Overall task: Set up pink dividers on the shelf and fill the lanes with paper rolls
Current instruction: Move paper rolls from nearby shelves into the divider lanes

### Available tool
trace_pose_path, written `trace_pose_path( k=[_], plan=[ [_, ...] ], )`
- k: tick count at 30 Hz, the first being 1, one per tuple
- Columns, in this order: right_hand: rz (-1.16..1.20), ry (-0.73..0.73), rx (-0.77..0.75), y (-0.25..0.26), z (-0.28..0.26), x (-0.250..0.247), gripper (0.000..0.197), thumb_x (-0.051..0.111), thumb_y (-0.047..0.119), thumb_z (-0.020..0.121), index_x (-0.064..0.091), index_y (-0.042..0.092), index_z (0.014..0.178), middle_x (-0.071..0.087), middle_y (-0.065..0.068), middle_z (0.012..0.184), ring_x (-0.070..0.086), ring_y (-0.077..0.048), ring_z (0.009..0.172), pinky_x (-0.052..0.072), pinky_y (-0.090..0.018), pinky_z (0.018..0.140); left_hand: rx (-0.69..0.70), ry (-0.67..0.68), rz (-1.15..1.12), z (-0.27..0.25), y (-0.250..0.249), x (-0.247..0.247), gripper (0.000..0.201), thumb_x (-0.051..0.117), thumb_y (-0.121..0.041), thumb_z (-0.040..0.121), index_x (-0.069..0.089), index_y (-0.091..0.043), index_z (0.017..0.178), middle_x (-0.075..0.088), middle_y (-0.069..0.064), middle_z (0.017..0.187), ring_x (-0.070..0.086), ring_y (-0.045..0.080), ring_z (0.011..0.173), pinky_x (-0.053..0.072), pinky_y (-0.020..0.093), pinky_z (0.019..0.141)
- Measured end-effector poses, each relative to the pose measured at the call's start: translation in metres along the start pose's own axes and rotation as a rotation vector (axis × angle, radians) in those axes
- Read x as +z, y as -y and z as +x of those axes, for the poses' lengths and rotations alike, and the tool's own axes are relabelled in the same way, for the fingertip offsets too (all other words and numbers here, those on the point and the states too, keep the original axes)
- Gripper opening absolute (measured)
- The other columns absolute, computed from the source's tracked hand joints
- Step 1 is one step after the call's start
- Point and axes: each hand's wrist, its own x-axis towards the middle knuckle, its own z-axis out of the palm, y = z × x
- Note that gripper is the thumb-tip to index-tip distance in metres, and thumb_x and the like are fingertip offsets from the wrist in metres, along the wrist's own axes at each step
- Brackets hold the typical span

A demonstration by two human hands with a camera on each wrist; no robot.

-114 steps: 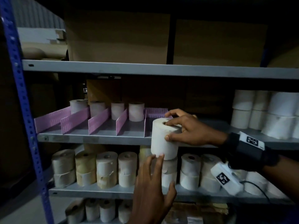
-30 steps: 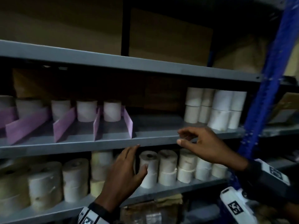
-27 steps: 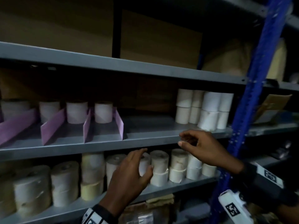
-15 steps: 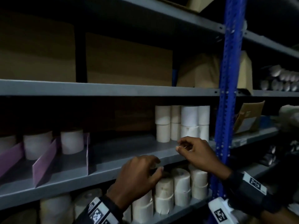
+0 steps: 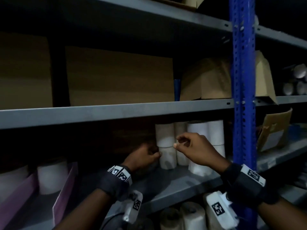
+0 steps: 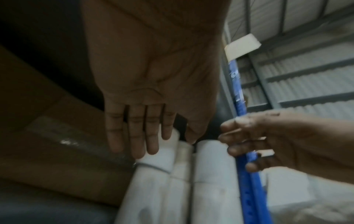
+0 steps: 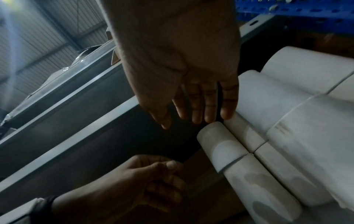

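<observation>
A stack of white paper rolls (image 5: pixel 166 135) stands two high at the right end of the grey middle shelf (image 5: pixel 174 185). My left hand (image 5: pixel 157 154) reaches onto the shelf, its fingertips at the lower left roll; the left wrist view shows its fingers (image 6: pixel 149 148) straight, against the rolls (image 6: pixel 212 174). My right hand (image 5: pixel 176 142) hovers in front of the stack's upper rolls with thumb and forefinger apart, holding nothing; its fingertips (image 7: pixel 197 119) are just short of a roll end (image 7: pixel 216 133). Pink dividers (image 5: pixel 65 185) with a roll (image 5: pixel 51 176) between them stand at the lower left.
A blue perforated upright (image 5: pixel 243 97) rises just right of the stack. Cardboard boxes (image 5: pixel 119 77) fill the shelf above. More rolls (image 5: pixel 191 216) sit on the shelf below. Bare shelf lies between the dividers and the stack.
The view has swung right, away from the divider lanes. Both hands moved up and in to the stacked rolls; the left rose from the lower shelf's rolls onto the middle shelf.
</observation>
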Motion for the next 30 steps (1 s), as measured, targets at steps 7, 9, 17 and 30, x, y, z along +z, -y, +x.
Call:
trace_pose_path(
  k=[7,9,17,30],
  plan=[
    [-0.081,-0.007,-0.010,-0.020,0.064,0.030,0.053,0.066,0.050,0.080,0.060,0.023,0.126,0.063,0.005,0.125,0.059,-0.014,0.113,0.047,-0.026,0.092,-0.020,-0.061,-0.269,0.056,0.045,0.029,0.029,0.071,-0.027,0.093,0.071,0.001,0.101,0.073,0.012,0.100,0.069,0.025,0.094,0.055,0.040,0.087],
    [-0.088,-0.006,-0.016,-0.022,0.081,0.036,0.054,0.067,0.046,0.082,0.056,0.021,0.129,0.061,-0.001,0.126,0.057,-0.019,0.116,0.047,-0.028,0.093,-0.057,-0.080,-0.303,0.071,0.052,0.032,0.035,0.072,-0.031,0.091,0.071,0.003,0.099,0.072,0.011,0.097,0.067,0.023,0.092,0.052,0.034,0.085],
    [-0.312,0.150,0.089,-0.031,0.139,0.062,0.068,0.056,0.053,0.090,0.037,0.021,0.146,0.043,-0.004,0.148,0.040,-0.023,0.135,0.029,-0.028,0.109,-0.018,0.097,-0.557,0.118,0.061,0.035,0.068,0.069,-0.034,0.092,0.039,-0.017,0.151,0.043,-0.004,0.152,0.040,0.010,0.138,0.027,0.018,0.113],
    [0.027,0.011,-0.035,-0.021,0.111,0.047,0.052,0.071,0.042,0.083,0.058,0.026,0.130,0.062,0.009,0.129,0.054,-0.008,0.121,0.041,-0.021,0.100,0.073,0.048,-0.658,0.110,0.055,0.038,0.065,0.085,-0.024,0.079,0.054,-0.020,0.136,0.058,-0.009,0.134,0.059,0.001,0.117,0.047,0.016,0.099]
  ],
)
